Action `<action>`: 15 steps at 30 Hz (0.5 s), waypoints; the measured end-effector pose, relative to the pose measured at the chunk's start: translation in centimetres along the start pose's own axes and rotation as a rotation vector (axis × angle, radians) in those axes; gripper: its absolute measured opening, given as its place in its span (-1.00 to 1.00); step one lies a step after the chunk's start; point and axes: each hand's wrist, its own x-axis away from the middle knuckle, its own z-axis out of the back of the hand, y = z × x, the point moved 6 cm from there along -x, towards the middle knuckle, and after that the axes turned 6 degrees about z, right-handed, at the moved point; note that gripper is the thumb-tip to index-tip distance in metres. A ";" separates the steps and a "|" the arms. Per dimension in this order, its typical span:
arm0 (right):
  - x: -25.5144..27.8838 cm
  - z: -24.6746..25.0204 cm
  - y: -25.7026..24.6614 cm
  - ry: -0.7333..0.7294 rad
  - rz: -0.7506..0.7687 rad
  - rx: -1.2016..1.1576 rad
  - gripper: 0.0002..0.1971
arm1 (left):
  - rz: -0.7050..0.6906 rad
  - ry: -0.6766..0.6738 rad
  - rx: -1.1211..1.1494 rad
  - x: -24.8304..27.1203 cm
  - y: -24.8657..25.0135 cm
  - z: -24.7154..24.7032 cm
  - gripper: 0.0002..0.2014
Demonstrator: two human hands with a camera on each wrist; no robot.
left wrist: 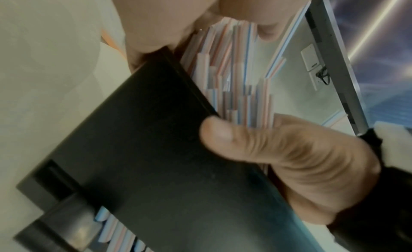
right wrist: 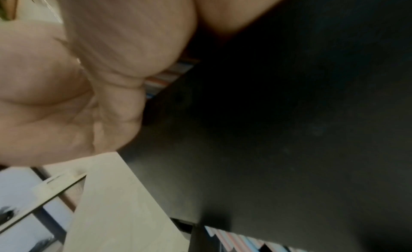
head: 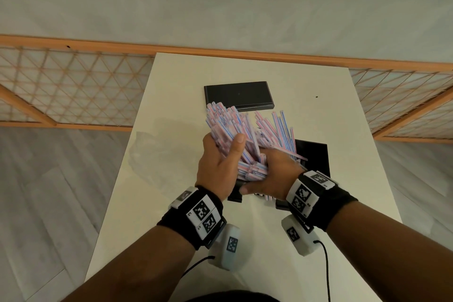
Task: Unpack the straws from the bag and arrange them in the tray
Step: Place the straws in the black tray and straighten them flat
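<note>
A: Where are the straws (head: 230,127)?

B: Bundled between both hands above the white table (head: 171,95), fanning up and away from the person. The left hand (head: 219,167) wraps its fingers around the left side of the bundle, thumb across the front. The right hand (head: 274,174) curls around the lower ends from the right.

A: And the tray?

B: A black tray (head: 316,157) sits directly under the hands, mostly hidden by them. In the left wrist view the right thumb lies against its dark wall (left wrist: 156,150), with a few straw ends showing lower down inside it.

A: Is the bundle touching the tray?

B: Hard to say; the right wrist view is blurred and mostly dark. A second black tray (head: 239,94) lies farther back, just beyond the straw tips. A crumpled clear bag (head: 147,147), faint against the table, lies left of the hands.
</note>
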 end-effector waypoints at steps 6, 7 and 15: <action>1.7 1.9 -0.8 0.100 0.019 -0.159 -0.57 | -0.084 0.010 0.071 -0.2 -0.3 0.6 -0.25; 1.8 1.8 -0.6 0.095 0.003 -0.167 -0.57 | -0.102 0.006 0.084 -0.2 0.0 0.6 -0.24; 1.1 0.9 -1.1 0.040 0.047 -0.112 -0.06 | -0.271 0.138 0.231 0.1 3.4 2.6 -0.15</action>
